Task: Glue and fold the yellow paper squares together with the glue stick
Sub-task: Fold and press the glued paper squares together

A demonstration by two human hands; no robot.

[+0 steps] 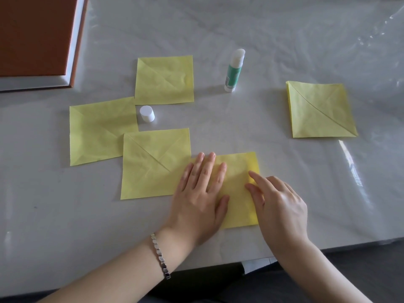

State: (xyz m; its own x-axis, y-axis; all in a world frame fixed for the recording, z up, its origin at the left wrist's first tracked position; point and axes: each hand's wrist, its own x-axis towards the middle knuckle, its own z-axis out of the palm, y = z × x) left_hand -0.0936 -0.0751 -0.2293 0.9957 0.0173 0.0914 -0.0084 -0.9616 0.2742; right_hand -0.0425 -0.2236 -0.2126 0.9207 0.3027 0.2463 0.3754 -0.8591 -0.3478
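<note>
A yellow paper square (239, 169) lies near the table's front edge. My left hand (200, 193) rests flat on its left half, fingers spread. My right hand (277, 202) presses its right part with two fingertips. Three more creased yellow squares lie to the left: one next to my left hand (153, 165), one further left (98, 130), one behind (165, 80). A stack of yellow squares (321, 110) lies apart at the right. The uncapped glue stick (234, 71), green and white, stands upright behind, and its white cap (147, 113) stands between the left squares.
A brown board with a white frame (37, 40) lies at the far left corner. Clear plastic sheeting (328, 40) covers the white table and wrinkles at the right. The table's front edge (328, 246) runs just below my wrists.
</note>
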